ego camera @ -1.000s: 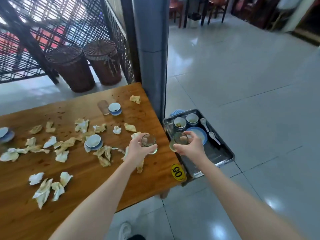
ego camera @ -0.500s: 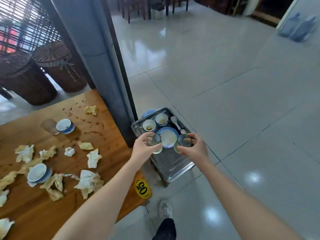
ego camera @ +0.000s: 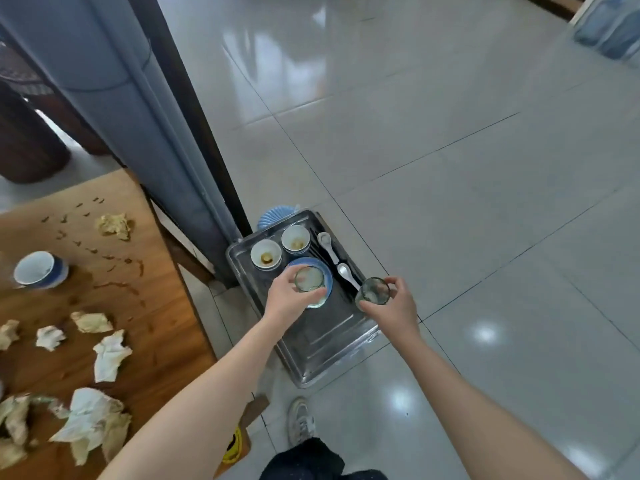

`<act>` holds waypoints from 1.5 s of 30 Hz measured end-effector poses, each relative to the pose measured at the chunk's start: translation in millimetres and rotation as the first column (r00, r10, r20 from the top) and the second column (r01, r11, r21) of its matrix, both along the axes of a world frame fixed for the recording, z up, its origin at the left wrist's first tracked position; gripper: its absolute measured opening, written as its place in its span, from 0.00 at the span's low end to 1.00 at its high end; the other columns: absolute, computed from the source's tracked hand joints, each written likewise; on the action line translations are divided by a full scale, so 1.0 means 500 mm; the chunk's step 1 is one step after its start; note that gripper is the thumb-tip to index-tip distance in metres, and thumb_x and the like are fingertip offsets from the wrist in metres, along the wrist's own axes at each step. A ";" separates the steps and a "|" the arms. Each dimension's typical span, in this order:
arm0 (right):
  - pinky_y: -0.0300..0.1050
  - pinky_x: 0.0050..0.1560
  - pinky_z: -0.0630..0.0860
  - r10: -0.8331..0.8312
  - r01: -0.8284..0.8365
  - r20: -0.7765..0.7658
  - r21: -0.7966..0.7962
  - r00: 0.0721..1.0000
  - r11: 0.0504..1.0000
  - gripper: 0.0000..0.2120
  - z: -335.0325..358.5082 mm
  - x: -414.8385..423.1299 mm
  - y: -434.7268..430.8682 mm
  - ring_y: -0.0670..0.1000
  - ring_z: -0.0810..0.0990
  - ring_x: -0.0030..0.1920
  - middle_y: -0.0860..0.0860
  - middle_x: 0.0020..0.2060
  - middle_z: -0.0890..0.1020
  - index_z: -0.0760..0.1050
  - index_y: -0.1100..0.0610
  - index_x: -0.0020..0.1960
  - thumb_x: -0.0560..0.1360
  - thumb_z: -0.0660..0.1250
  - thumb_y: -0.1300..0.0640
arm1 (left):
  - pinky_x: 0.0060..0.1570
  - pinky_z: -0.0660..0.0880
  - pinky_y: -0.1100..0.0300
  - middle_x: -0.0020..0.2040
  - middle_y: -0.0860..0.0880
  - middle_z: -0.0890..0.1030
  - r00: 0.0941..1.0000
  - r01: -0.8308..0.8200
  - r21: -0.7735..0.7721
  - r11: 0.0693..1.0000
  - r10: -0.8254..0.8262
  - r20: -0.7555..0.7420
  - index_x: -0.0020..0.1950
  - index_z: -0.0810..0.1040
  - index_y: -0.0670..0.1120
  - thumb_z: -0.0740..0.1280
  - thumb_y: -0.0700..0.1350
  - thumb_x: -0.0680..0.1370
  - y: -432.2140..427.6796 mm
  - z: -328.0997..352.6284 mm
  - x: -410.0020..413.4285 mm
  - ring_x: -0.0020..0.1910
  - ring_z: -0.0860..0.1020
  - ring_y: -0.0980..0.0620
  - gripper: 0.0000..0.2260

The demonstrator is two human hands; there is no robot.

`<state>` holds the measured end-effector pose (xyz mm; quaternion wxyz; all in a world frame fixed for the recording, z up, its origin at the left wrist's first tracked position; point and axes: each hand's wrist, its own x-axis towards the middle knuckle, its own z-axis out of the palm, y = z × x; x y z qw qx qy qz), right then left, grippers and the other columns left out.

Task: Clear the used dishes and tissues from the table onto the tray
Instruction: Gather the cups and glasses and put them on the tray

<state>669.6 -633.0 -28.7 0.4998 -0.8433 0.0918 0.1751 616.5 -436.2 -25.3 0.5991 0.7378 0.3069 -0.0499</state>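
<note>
A metal tray (ego camera: 322, 355) sits low beside the wooden table (ego camera: 152, 341). My left hand (ego camera: 285, 301) grips a clear glass (ego camera: 309, 279) over the blue plate (ego camera: 328, 276) on the tray. My right hand (ego camera: 394, 308) grips a second clear glass (ego camera: 374, 291) above the tray's right rim. Two white bowls (ego camera: 266, 254) (ego camera: 295, 239) and two white spoons (ego camera: 327, 244) (ego camera: 348, 275) lie at the tray's far end. Several crumpled tissues (ego camera: 109, 355) and a blue-and-white cup (ego camera: 38, 270) are on the table.
A grey pillar (ego camera: 138, 109) stands between the table and the tray. A blue ribbed object (ego camera: 273, 216) lies behind the tray. My shoe (ego camera: 300, 420) is on the tiled floor near the tray's front edge. A yellow number tag (ego camera: 235, 448) hangs at the table corner.
Both hands have carried the glasses from the table edge out over the tray. The view has swung right, so less of the table shows.
</note>
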 end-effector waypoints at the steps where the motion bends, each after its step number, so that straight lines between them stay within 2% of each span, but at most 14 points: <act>1: 0.33 0.35 0.69 0.004 -0.004 -0.014 -0.014 1.000 1.000 0.23 -0.012 0.011 -0.006 0.38 0.77 0.40 0.40 0.40 0.78 0.69 0.47 0.51 0.62 0.76 0.58 | 0.37 0.70 0.71 0.51 0.57 0.77 1.000 -0.010 0.009 1.000 0.010 -0.015 0.54 0.74 0.61 0.78 0.48 0.66 -0.003 -0.012 0.005 0.45 0.78 0.60 0.21; 7: 0.33 0.35 0.68 0.094 -0.099 -0.084 -0.066 0.992 0.993 0.24 -0.091 0.076 -0.038 0.37 0.76 0.41 0.39 0.42 0.76 0.67 0.48 0.52 0.63 0.76 0.58 | 0.52 0.75 0.59 0.53 0.54 0.79 0.985 -0.098 0.058 0.993 0.106 -0.140 0.58 0.75 0.58 0.79 0.49 0.65 -0.028 -0.106 0.021 0.51 0.78 0.53 0.24; 11: 0.36 0.39 0.72 0.235 -0.248 -0.119 -0.110 0.965 0.962 0.24 -0.149 0.127 -0.061 0.37 0.76 0.41 0.39 0.41 0.76 0.68 0.50 0.53 0.63 0.77 0.57 | 0.44 0.71 0.68 0.49 0.59 0.80 0.961 -0.178 0.060 0.982 0.186 -0.203 0.60 0.76 0.55 0.80 0.48 0.64 -0.056 -0.163 0.023 0.49 0.79 0.59 0.27; 14: 0.30 0.36 0.71 0.363 -0.383 -0.149 -0.135 0.920 0.914 0.23 -0.195 0.167 -0.072 0.34 0.76 0.39 0.39 0.39 0.77 0.68 0.49 0.52 0.64 0.78 0.58 | 0.45 0.70 0.69 0.49 0.58 0.79 0.941 -0.229 0.094 0.969 0.245 -0.235 0.60 0.76 0.55 0.79 0.49 0.65 -0.085 -0.211 0.032 0.49 0.78 0.57 0.26; 16: 0.28 0.35 0.71 0.434 -0.458 -0.172 -0.143 0.885 0.877 0.23 -0.230 0.184 -0.076 0.34 0.76 0.39 0.39 0.40 0.76 0.68 0.48 0.52 0.65 0.77 0.59 | 0.42 0.67 0.75 0.50 0.57 0.79 0.930 -0.247 0.109 0.963 0.268 -0.252 0.61 0.76 0.54 0.79 0.48 0.65 -0.104 -0.252 0.035 0.49 0.77 0.59 0.26; 17: 0.28 0.35 0.71 0.458 -0.484 -0.181 -0.143 0.870 0.863 0.23 -0.248 0.190 -0.078 0.35 0.77 0.40 0.39 0.40 0.76 0.68 0.48 0.52 0.65 0.77 0.59 | 0.41 0.67 0.76 0.51 0.57 0.79 0.926 -0.253 0.111 0.961 0.274 -0.260 0.62 0.76 0.53 0.79 0.47 0.65 -0.113 -0.272 0.037 0.50 0.77 0.59 0.27; 19: 0.28 0.36 0.71 0.490 -0.518 -0.199 -0.130 0.849 0.845 0.23 -0.290 0.199 -0.078 0.37 0.77 0.42 0.40 0.42 0.77 0.69 0.49 0.53 0.65 0.77 0.60 | 0.47 0.69 0.71 0.54 0.56 0.79 0.922 -0.252 0.108 0.962 0.272 -0.275 0.64 0.76 0.51 0.79 0.45 0.65 -0.130 -0.315 0.044 0.53 0.76 0.57 0.28; 21: 0.29 0.38 0.72 0.518 -0.548 -0.210 -0.119 0.829 0.828 0.24 -0.331 0.206 -0.074 0.38 0.78 0.43 0.41 0.43 0.78 0.69 0.48 0.53 0.64 0.77 0.61 | 0.52 0.69 0.65 0.55 0.55 0.79 0.915 -0.268 0.109 0.957 0.289 -0.281 0.64 0.76 0.50 0.79 0.44 0.65 -0.144 -0.357 0.057 0.54 0.76 0.56 0.29; 24: 0.40 0.43 0.77 0.556 -0.590 -0.237 -0.107 0.797 0.800 0.24 -0.397 0.218 -0.068 0.43 0.79 0.45 0.44 0.44 0.79 0.68 0.48 0.53 0.64 0.76 0.62 | 0.48 0.67 0.72 0.51 0.58 0.78 0.908 -0.296 0.115 0.948 0.317 -0.274 0.62 0.77 0.51 0.79 0.42 0.64 -0.159 -0.408 0.079 0.51 0.75 0.58 0.27; 26: 0.37 0.42 0.76 0.575 -0.612 -0.241 -0.115 0.781 0.783 0.24 -0.435 0.227 -0.065 0.43 0.79 0.43 0.44 0.43 0.79 0.69 0.48 0.53 0.64 0.76 0.62 | 0.43 0.65 0.78 0.48 0.60 0.78 0.911 -0.300 0.117 0.947 0.321 -0.260 0.59 0.77 0.52 0.79 0.41 0.64 -0.165 -0.436 0.090 0.50 0.75 0.59 0.25; 29: 0.32 0.39 0.72 0.591 -0.631 -0.253 -0.123 0.766 0.766 0.23 -0.480 0.232 -0.066 0.42 0.78 0.44 0.42 0.42 0.78 0.69 0.48 0.52 0.63 0.75 0.62 | 0.46 0.64 0.76 0.49 0.59 0.78 0.909 -0.303 0.109 0.947 0.321 -0.266 0.60 0.77 0.52 0.78 0.40 0.65 -0.174 -0.470 0.097 0.50 0.75 0.60 0.25; 35: 0.30 0.36 0.70 0.643 -0.689 -0.277 -0.120 0.714 0.715 0.23 -0.525 0.229 -0.067 0.43 0.77 0.44 0.43 0.43 0.78 0.68 0.48 0.52 0.64 0.73 0.64 | 0.43 0.62 0.82 0.49 0.57 0.78 0.909 -0.299 0.107 0.948 0.317 -0.269 0.60 0.78 0.49 0.77 0.37 0.64 -0.198 -0.518 0.108 0.50 0.74 0.59 0.25; 40: 0.41 0.41 0.75 0.663 -0.694 -0.213 -0.133 0.718 0.708 0.20 -0.535 0.235 -0.044 0.46 0.77 0.42 0.43 0.41 0.78 0.68 0.49 0.54 0.67 0.71 0.63 | 0.41 0.62 0.84 0.49 0.57 0.79 0.910 -0.306 0.107 0.946 0.324 -0.257 0.60 0.78 0.49 0.76 0.36 0.65 -0.208 -0.537 0.119 0.49 0.74 0.58 0.24; 45: 0.42 0.44 0.75 0.675 -0.698 -0.182 -0.116 0.715 0.707 0.21 -0.540 0.261 -0.011 0.48 0.78 0.44 0.43 0.42 0.78 0.69 0.49 0.55 0.67 0.72 0.63 | 0.42 0.64 0.83 0.48 0.57 0.79 0.912 -0.324 0.087 0.942 0.335 -0.237 0.59 0.78 0.50 0.77 0.40 0.66 -0.205 -0.544 0.136 0.48 0.75 0.59 0.23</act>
